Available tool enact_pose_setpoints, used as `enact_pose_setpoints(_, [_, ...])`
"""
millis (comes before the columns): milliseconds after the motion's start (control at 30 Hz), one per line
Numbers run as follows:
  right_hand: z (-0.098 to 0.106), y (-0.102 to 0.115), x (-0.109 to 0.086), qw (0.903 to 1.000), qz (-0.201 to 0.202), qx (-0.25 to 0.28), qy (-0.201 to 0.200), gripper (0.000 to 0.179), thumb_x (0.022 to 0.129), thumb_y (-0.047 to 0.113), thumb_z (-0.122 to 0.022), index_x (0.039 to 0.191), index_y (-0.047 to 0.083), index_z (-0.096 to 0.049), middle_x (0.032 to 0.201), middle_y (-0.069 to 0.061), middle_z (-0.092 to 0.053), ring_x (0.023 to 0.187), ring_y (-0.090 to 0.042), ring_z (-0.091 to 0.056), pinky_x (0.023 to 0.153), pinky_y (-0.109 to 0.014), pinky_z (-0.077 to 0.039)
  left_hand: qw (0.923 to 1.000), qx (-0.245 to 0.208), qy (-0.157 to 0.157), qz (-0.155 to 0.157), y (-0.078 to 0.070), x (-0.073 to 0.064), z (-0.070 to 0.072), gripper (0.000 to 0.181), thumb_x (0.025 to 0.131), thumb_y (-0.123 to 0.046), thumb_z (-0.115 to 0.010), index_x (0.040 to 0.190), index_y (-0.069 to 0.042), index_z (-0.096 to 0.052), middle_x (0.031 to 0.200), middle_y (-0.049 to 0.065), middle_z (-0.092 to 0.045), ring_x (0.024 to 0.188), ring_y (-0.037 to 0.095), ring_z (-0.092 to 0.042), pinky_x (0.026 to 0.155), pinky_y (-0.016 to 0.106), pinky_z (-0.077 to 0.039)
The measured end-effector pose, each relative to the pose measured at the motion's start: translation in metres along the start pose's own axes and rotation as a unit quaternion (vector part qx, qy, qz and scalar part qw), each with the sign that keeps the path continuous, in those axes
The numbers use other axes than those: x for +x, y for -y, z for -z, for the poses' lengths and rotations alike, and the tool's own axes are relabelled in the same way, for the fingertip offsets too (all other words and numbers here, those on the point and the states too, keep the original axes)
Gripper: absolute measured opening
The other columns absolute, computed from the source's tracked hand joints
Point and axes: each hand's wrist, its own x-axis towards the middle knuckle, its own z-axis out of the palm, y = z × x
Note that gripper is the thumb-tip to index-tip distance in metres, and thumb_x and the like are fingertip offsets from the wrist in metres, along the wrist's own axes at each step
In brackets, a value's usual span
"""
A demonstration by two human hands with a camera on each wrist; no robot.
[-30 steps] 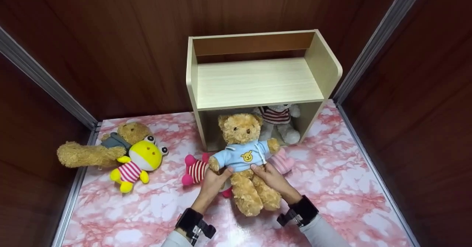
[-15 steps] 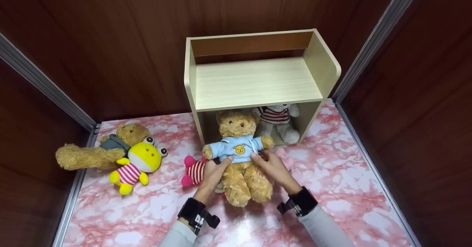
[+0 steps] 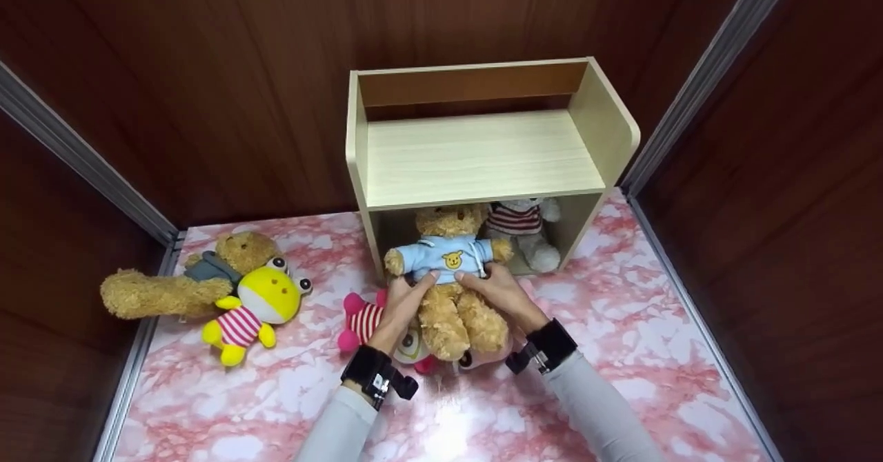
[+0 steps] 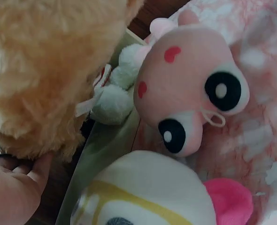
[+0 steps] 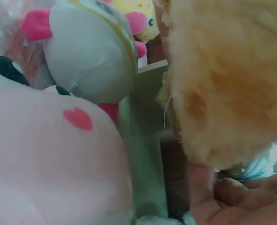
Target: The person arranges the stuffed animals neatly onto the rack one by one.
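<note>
A tan teddy bear in a blue hoodie faces me, its upper body in the lower left opening of the shelf unit. The shelf board hides the top of its head. My left hand and right hand grip its waist from both sides, thumbs on the front of the hoodie. Its furry legs hang over a red-striped plush and a pink plush on the floor. In the left wrist view, the pink plush shows heart spots and big eyes; a white-headed plush is beside it.
A pale grey bear in a striped shirt sits in the lower right of the shelf unit. At the left, a brown bear lies beside a yellow frog plush. Dark wood panels enclose the pink marbled floor.
Both hands have carried the teddy bear away from me into the lower opening; its head has passed partly under the shelf board. More of the pink plush shows below its legs.
</note>
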Motion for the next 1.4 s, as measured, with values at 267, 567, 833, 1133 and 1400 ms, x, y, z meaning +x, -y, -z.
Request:
enact_pose_setpoints(267, [0.011,-0.005,0.014,0.9947,-0.072,0.068,-0.026,0.029,0.096,0.028,-0.075,0.103,0.001,-0.067,0.085,-0.002,-0.069,0.076,-0.014,-0.066,0.071,-0.025,-0.056,0.9990,-0.011,0.043,0.006,0.018,-0.009,0.011,0.061,0.107,-0.036,-0.053,0.154,-0.001,-0.036,0.150,0.025,-0.052,0.121,0.036,-0.059,0.095,0.045,-0.051])
enact_pose_setpoints(567, [0.009,-0.002,0.033,0.9756,-0.112,0.187,-0.027,0.016,0.097,0.009,-0.070,0.104,0.003,-0.058,0.090,-0.005,-0.069,0.080,-0.018,-0.067,0.076,-0.031,-0.059,0.9972,-0.051,0.042,-0.036,0.057,-0.029,0.026,0.049,0.107,-0.017,-0.054,0.148,0.007,-0.041,0.141,0.027,-0.055,0.125,0.029,-0.060,0.103,0.035,-0.050])
enact_pose_setpoints(833, [0.008,0.013,0.059,0.9782,-0.131,0.148,-0.066,0.023,0.094,0.009,-0.072,0.104,0.009,-0.052,0.078,0.003,-0.055,0.066,-0.011,-0.053,0.061,-0.025,-0.048,0.9946,-0.047,0.047,-0.080,0.072,-0.047,0.025,0.042,0.105,-0.010,-0.056,0.141,0.011,-0.048,0.136,0.028,-0.060,0.128,0.038,-0.058,0.103,0.028,-0.049])
enact_pose_setpoints(1133, [0.008,-0.001,0.097,0.9636,-0.106,0.232,-0.080,0.030,0.095,0.001,-0.069,0.112,0.011,-0.047,0.073,0.003,-0.056,0.051,-0.009,-0.047,0.046,-0.021,-0.042,0.9943,-0.050,0.062,-0.070,0.077,-0.045,0.022,0.044,0.105,-0.009,-0.055,0.142,0.013,-0.046,0.140,0.033,-0.055,0.131,0.038,-0.057,0.107,0.027,-0.045])
enact_pose_setpoints(1400, [0.018,-0.006,0.110,0.9704,-0.046,0.213,-0.105,0.034,0.091,-0.011,-0.065,0.119,0.000,-0.051,0.104,-0.007,-0.059,0.075,-0.012,-0.058,0.068,-0.024,-0.056,0.9943,-0.047,0.078,-0.055,0.076,-0.039,0.025,0.045,0.105,-0.011,-0.055,0.143,0.012,-0.045,0.141,0.030,-0.056,0.131,0.038,-0.056,0.107,0.025,-0.044])
